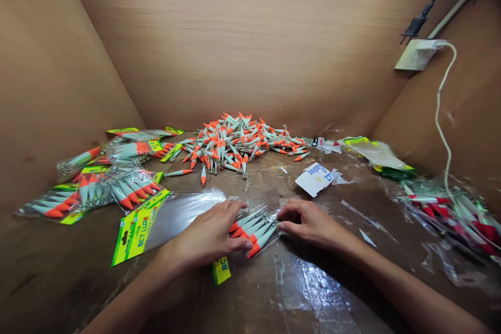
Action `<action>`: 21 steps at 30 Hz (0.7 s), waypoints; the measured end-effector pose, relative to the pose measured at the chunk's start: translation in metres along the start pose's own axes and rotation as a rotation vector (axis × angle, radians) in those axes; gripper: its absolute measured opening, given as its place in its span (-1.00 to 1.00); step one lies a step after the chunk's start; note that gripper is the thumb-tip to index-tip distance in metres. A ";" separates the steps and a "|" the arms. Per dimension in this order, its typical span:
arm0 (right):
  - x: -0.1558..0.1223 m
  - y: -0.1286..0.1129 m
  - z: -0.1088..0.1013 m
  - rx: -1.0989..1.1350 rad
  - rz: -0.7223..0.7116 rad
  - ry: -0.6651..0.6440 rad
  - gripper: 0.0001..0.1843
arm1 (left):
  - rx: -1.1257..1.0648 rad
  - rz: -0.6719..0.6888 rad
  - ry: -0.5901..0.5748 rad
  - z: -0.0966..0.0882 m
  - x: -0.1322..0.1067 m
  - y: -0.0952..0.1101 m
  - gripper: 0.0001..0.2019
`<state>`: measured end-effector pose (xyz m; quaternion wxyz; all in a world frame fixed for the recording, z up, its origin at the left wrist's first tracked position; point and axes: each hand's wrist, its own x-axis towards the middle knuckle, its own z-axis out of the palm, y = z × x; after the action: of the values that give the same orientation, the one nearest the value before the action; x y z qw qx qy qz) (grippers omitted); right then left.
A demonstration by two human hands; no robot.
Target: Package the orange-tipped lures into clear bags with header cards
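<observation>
Plywood walls [250, 47] boxed in a scuffed brown worktable [297, 287] on three sides, with a wall socket [417, 55] and a white cable [440, 115] hanging down the right-hand panel. Against the back wall lay a loose heap of orange-tipped, pale green fishing lures [238, 141]. Filled packets [113, 182] of the same lures were spread along the left edge of the table, while packets of red lures [450, 209] sat in crumpled plastic at the far right. A stack of empty clear sleeves [176, 214] with yellow header cards [135, 232] rested near the front, just left of the person's hands.

The left hand [211, 235] lay palm-down and unclenched, fingers stretched flat over a clear bag, with its thumb beside a small bundle of lures [254, 229]. The bundle sat on the table between the two hands, orange tips toward the left hand, metal ends toward the right. The right hand [309, 224] was curled, its fingertips pinching the bundle's metal end through the plastic. A white card [317, 177] lay behind the right hand, well apart from it. A yellow label [221, 270] poked out just below the left hand.
</observation>
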<state>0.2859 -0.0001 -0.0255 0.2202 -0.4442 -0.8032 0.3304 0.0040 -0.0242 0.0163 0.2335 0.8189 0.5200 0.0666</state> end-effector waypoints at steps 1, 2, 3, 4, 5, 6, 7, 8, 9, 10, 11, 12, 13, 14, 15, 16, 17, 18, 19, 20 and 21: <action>0.000 0.000 0.001 -0.009 -0.010 0.000 -0.83 | 0.000 -0.012 0.007 0.002 0.003 0.001 -0.34; 0.000 0.000 0.001 -0.014 -0.020 0.002 -0.83 | -0.003 -0.027 0.000 0.004 0.006 0.003 -0.39; -0.001 0.000 0.002 -0.016 -0.031 0.006 -0.83 | -0.010 -0.046 -0.016 0.006 0.010 0.003 -0.43; -0.001 0.000 0.004 -0.015 -0.042 0.010 -0.83 | -0.021 -0.063 -0.043 0.007 0.013 0.003 -0.46; -0.001 0.001 0.005 -0.011 -0.053 0.015 -0.83 | -0.038 -0.074 -0.072 0.007 0.017 0.002 -0.49; 0.000 0.001 0.007 -0.006 -0.065 0.018 -0.83 | -0.060 -0.078 -0.095 0.008 0.020 0.000 -0.51; 0.000 0.002 0.008 -0.001 -0.076 0.022 -0.84 | -0.087 -0.073 -0.109 0.008 0.022 -0.002 -0.54; 0.000 0.002 0.009 0.002 -0.087 0.026 -0.84 | -0.123 -0.064 -0.119 0.009 0.024 -0.004 -0.56; 0.000 0.002 0.010 0.004 -0.096 0.035 -0.85 | -0.174 -0.056 -0.119 0.010 0.026 -0.006 -0.59; 0.000 0.002 0.011 0.007 -0.103 0.057 -0.84 | -0.245 -0.055 -0.113 0.012 0.027 -0.007 -0.62; 0.000 0.001 0.011 0.011 -0.102 0.098 -0.80 | -0.335 -0.062 -0.110 0.014 0.029 -0.009 -0.63; 0.000 0.001 0.011 0.018 -0.090 0.163 -0.74 | -0.441 -0.076 -0.110 0.017 0.031 -0.010 -0.64; 0.001 0.001 0.011 0.032 -0.062 0.254 -0.67 | -0.556 -0.094 -0.106 0.020 0.033 -0.010 -0.62; 0.002 0.002 0.010 0.060 -0.021 0.359 -0.59 | -0.667 -0.111 -0.089 0.023 0.035 -0.010 -0.60; 0.003 0.002 0.010 0.111 0.027 0.460 -0.54 | -0.764 -0.125 -0.054 0.026 0.038 -0.009 -0.57; 0.005 0.003 0.010 0.191 0.078 0.526 -0.50 | -0.850 -0.129 -0.006 0.029 0.040 -0.007 -0.54; 0.007 0.004 0.011 0.297 0.133 0.543 -0.46 | -0.927 -0.123 0.059 0.031 0.042 -0.005 -0.51; 0.009 0.005 0.014 0.420 0.182 0.506 -0.42 | -0.992 -0.106 0.125 0.034 0.045 -0.002 -0.48; 0.012 0.006 0.016 0.541 0.220 0.423 -0.37 | -1.044 -0.080 0.183 0.036 0.046 0.002 -0.45; 0.014 0.006 0.020 0.642 0.241 0.318 -0.34 | -1.082 -0.047 0.229 0.038 0.047 0.006 -0.44; 0.016 0.005 0.023 0.709 0.242 0.218 -0.33 | -1.107 -0.012 0.261 0.040 0.048 0.010 -0.43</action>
<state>0.2660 0.0080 -0.0439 0.4035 -0.4645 -0.5529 0.5620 0.0479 0.0020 -0.0205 0.5619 0.5566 0.4366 0.4287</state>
